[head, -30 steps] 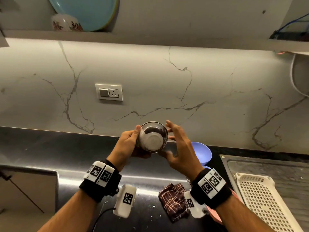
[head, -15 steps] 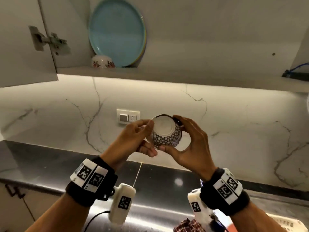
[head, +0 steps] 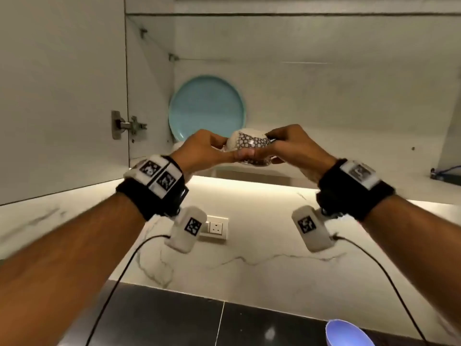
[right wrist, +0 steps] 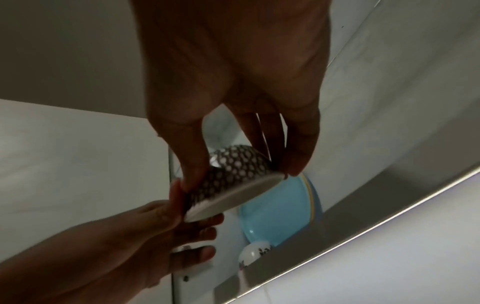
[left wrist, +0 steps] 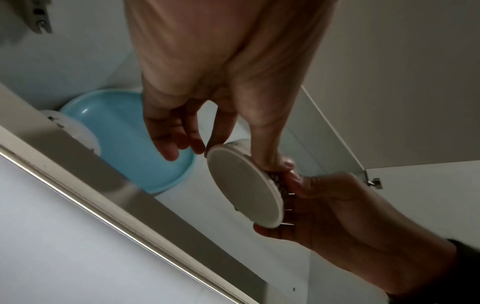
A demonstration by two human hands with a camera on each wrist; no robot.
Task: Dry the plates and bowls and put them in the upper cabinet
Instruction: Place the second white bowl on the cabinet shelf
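The patterned bowl (head: 250,144) is now up at the mouth of the upper cabinet (head: 324,101), level with its shelf edge, where half a second ago it was held lower, in front of the marble wall near the wall socket (head: 216,227). It is tipped so its pale base faces out, and both hands hold it: the left hand (head: 204,149) pinches the rim on one side with thumb and fingertips, the right hand (head: 294,146) curls its fingers round the opposite side. Behind the bowl, inside the cabinet, a blue plate (head: 207,108) leans upright against the back wall, and a small flowered bowl (right wrist: 253,254) sits just beside that plate, nearer the open cabinet door (head: 62,96). The lift suggests drying is finished and only setting the bowl on the shelf remains. Far below the cabinet, a lilac bowl (head: 346,332) waits on the dark counter (head: 262,325), probably next.
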